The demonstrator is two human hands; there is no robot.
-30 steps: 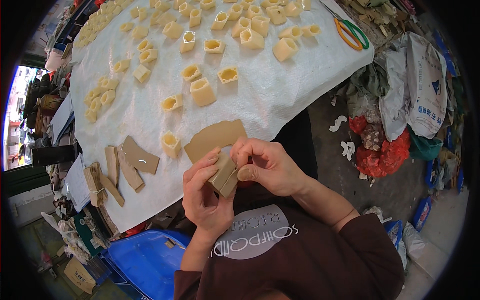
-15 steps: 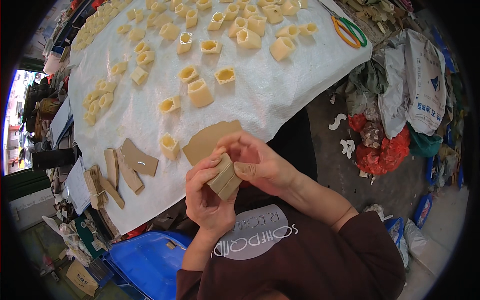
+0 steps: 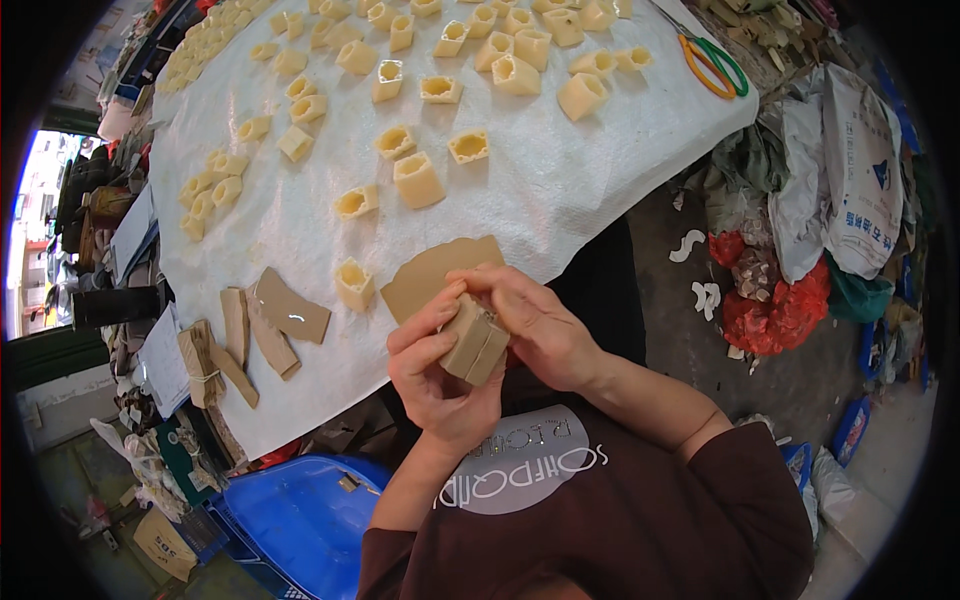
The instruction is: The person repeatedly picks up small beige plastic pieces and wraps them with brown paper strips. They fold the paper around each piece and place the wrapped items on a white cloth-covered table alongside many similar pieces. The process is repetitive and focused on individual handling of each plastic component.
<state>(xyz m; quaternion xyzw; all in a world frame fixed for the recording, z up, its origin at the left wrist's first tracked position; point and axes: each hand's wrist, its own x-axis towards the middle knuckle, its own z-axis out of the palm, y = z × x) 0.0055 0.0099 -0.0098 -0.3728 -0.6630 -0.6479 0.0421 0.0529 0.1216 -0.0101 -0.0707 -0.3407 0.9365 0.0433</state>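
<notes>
A small tan block [image 3: 474, 345], with a seam down its side, is held over the table's near edge. My left hand [image 3: 440, 395] wraps its fingers and thumb around the block from the left and below. At its upper right, my right hand [image 3: 548, 338] is closed against the block, its fingertips meeting the left fingers; part of the block is hidden there. Just beyond my hands a flat tan sheet with a wavy edge [image 3: 435, 277] lies on the white cloth [image 3: 530, 215]. Left of that sheet stands a hollow pale-yellow piece [image 3: 354, 288].
Several more hollow yellow pieces [image 3: 417, 182] spread across the cloth. Tan strips [image 3: 268, 325] and a tied bundle [image 3: 198, 365] lie at the near left. Scissors [image 3: 708, 68] rest at the far right edge. A blue bin [image 3: 285, 520] stands below left; bags [image 3: 862, 170] sit at right.
The block has been turned and its seamed side now shows more fully. My right hand has moved from pinching its side to closing around its upper right. The whole view has shifted slightly.
</notes>
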